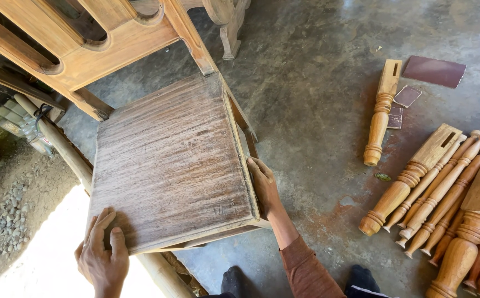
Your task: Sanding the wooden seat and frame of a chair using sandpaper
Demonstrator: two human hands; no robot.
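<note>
The left hand (103, 256) lay flat and open on the near corner of the chair seat (168, 165). The right hand (263, 185) held the seat's right edge, fingers curled on it. Right of that hand, turned legs (435, 193) lay on the floor (306, 83). Farther off lay sandpaper (434, 70).
</note>
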